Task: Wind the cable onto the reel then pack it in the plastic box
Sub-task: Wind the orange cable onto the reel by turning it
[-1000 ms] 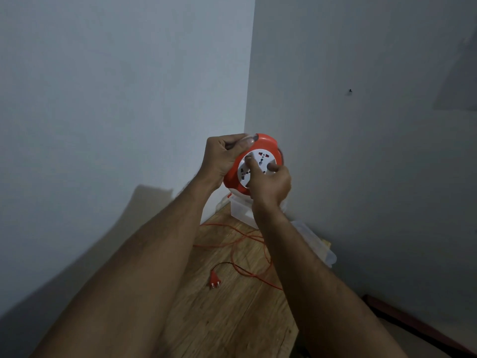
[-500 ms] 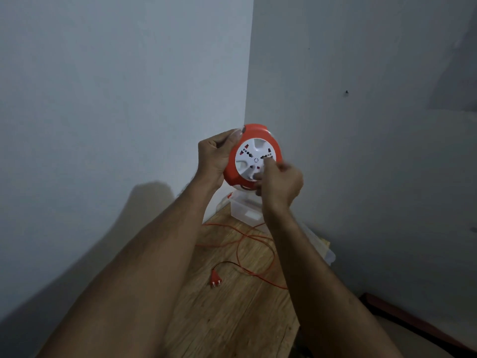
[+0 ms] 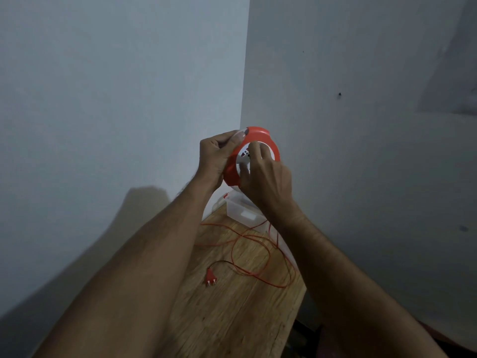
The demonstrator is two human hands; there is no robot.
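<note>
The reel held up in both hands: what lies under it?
Below the reel stands a clear plastic box on the wooden table; the right hand covers part of it, hiding its inside.

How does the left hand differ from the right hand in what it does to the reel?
The left hand grips the reel by its orange rim; the right hand lies over the white face, fingers on it. The left hand is at the reel's side, the right hand in front. Both touch the reel, held above the table.

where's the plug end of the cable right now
In the head view the red plug lies on the wooden table, between the two forearms, nearer the person than the loose cable loops.
</note>
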